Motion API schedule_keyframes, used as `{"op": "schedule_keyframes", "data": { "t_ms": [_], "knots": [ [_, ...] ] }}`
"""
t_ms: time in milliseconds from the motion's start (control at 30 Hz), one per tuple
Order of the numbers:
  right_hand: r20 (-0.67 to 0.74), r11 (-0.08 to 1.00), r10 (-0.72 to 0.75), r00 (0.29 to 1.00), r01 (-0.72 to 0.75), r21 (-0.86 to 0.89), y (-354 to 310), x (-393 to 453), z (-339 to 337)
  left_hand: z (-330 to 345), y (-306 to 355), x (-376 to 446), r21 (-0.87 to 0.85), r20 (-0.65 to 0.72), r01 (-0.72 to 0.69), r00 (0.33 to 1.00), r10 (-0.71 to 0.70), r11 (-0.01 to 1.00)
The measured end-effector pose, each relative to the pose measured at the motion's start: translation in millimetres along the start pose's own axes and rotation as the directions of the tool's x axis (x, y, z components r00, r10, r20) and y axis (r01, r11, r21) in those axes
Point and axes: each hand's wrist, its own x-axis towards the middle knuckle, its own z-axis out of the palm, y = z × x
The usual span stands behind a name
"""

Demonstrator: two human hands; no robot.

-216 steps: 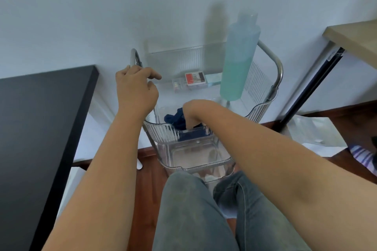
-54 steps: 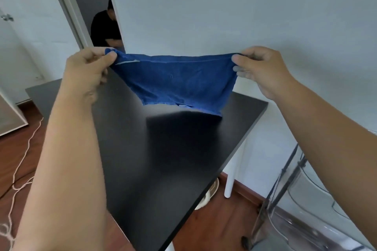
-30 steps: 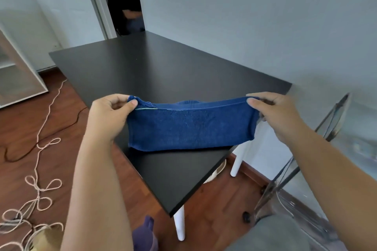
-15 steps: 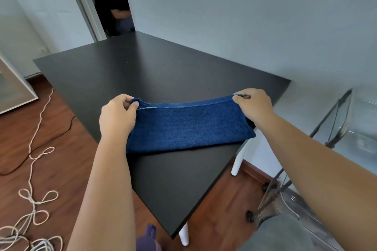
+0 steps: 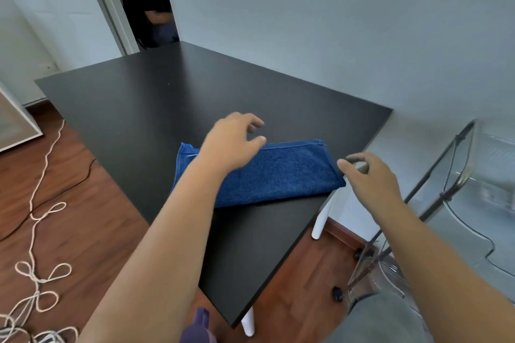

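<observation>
Pressing the blue towel [image 5: 278, 175] flat from the middle outward should square it on the surface [image 5: 167, 97], I reckon; left grip [image 5: 231, 145] and right grip [image 5: 370, 178] hover spread, empty.

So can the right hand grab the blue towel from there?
Probably yes. The right hand hovers open right at the end of the blue towel, which lies flat on the black table, and nothing sits between them.
</observation>
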Motion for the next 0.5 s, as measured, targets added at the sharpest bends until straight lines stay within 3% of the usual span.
{"op": "schedule_keyframes", "data": {
  "t_ms": [100, 200, 333, 500],
  "knots": [
    [0.061, 0.991, 0.094, 0.994, -0.099, 0.087, 7.6, -24.2, -0.2, 30.7, 30.7, 24.7, 0.153, 0.233, -0.112, 0.970, 0.074, 0.982],
    [0.162, 0.971, 0.166, 0.973, -0.190, 0.148, 6.7, -41.0, 2.5, 56.0, 49.0, 46.0, 0.291, 0.386, -0.149, 0.922, 0.026, 0.945],
    [0.209, 0.955, 0.194, 0.958, -0.233, 0.182, 2.7, -43.4, 5.3, 65.3, 58.5, 69.3, 0.178, 0.484, -0.115, 0.875, 0.015, 0.977],
    [0.251, 0.872, 0.217, 0.943, -0.303, 0.384, 0.3, -35.5, 6.5, 57.3, 58.0, 88.2, 0.012, 0.600, 0.001, 0.800, -0.008, 1.000]
  ]
}}
